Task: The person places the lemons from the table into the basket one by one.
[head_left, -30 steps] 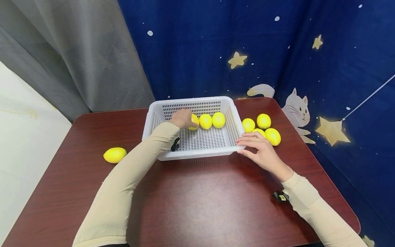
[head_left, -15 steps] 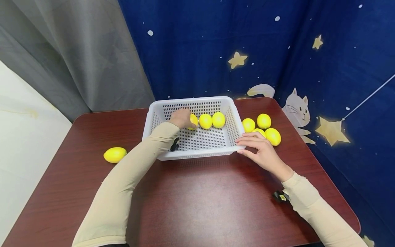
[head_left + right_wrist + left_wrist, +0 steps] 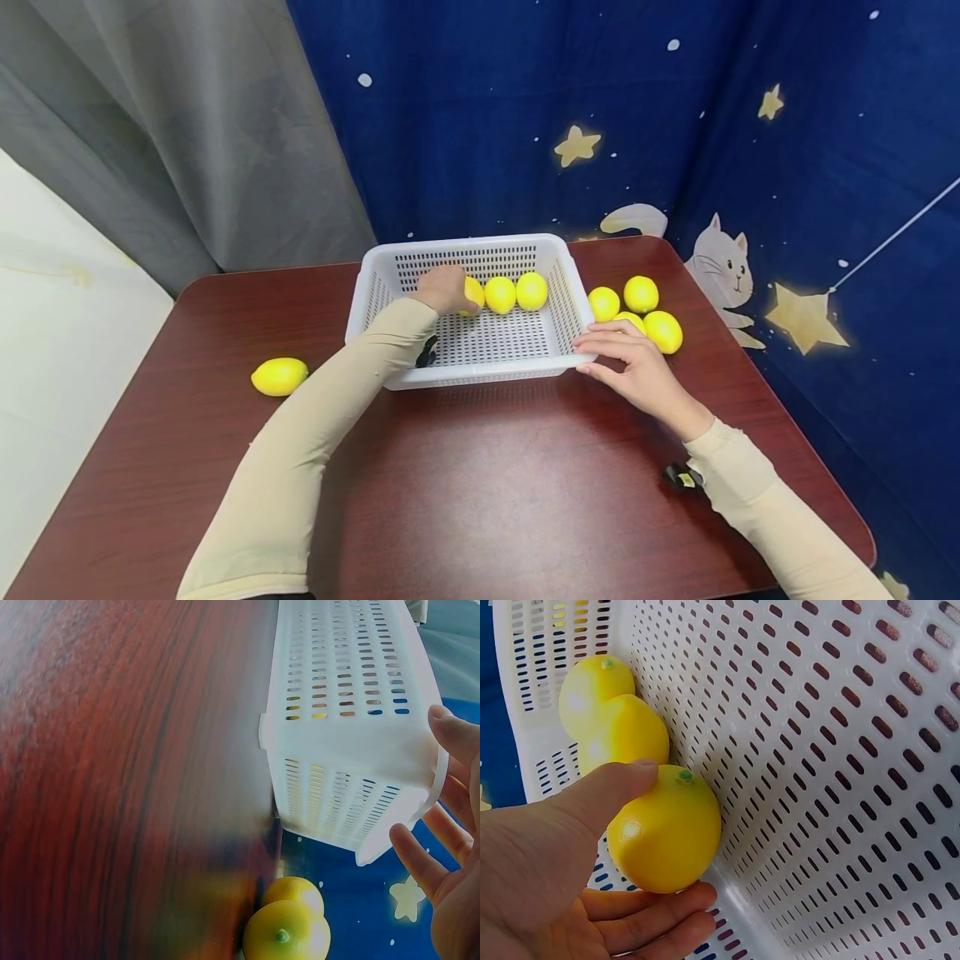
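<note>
A white slotted plastic basket [image 3: 480, 370] stands on the dark red table, with a row of 3 lemons along its back wall. My left hand [image 3: 441, 289] is inside the basket and grips the leftmost lemon [image 3: 667, 832]. In the left wrist view its thumb lies over the top of that lemon and the fingers curve beneath it. The middle lemon [image 3: 500, 295] and the right lemon [image 3: 532, 292] sit beside it, close together. My right hand [image 3: 637, 375] holds the basket's front right corner, thumb and fingers on either side of the rim [image 3: 439, 761].
Several loose lemons [image 3: 663, 332] lie on the table [image 3: 480, 500] just right of the basket. A single lemon [image 3: 280, 377] rests to the left, near my left forearm. Behind the table hang a blue starry curtain [image 3: 480, 125] and a grey curtain [image 3: 225, 125].
The left hand and its lemon shifted slightly left, then back right, closer to the middle lemon. The right hand and basket have stayed in place.
</note>
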### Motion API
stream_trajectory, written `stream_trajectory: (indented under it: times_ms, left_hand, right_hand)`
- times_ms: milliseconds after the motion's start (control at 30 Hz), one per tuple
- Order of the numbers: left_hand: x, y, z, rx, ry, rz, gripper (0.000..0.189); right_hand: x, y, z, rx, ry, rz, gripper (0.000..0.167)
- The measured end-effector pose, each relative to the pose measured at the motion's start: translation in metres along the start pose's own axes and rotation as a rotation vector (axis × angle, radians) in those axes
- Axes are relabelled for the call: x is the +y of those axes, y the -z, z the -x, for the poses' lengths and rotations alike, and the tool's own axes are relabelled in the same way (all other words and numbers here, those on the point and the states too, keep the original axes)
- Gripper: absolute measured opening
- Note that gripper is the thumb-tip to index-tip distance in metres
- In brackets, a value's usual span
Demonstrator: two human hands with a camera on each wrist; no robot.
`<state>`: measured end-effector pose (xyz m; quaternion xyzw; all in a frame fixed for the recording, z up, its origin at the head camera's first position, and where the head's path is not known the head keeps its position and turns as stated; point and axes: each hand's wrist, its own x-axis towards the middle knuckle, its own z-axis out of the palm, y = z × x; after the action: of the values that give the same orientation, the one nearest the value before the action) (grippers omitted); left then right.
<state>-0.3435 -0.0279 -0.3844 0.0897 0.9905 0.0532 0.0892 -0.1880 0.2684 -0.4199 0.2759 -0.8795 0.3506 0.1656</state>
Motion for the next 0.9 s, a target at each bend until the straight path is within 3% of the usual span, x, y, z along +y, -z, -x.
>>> stream_trajectory:
  times_ms: [367, 667, 900]
  left_hand:
    - [-0.006, 0.006, 0.002, -0.020, 0.005, -0.012, 0.050]
    - [-0.010, 0.031, 0.002, -0.011, 0.007, 0.028, 0.043]
    - [-0.013, 0.041, 0.008, -0.021, 0.020, 0.044, 0.057]
  right_hand:
    - [-0.003, 0.000, -0.002, 0.005, 0.010, -0.010, 0.035]
    - [-0.002, 0.000, -0.001, 0.012, 0.017, -0.001, 0.037]
    - [-0.002, 0.000, -0.001, 0.005, 0.009, -0.003, 0.037]
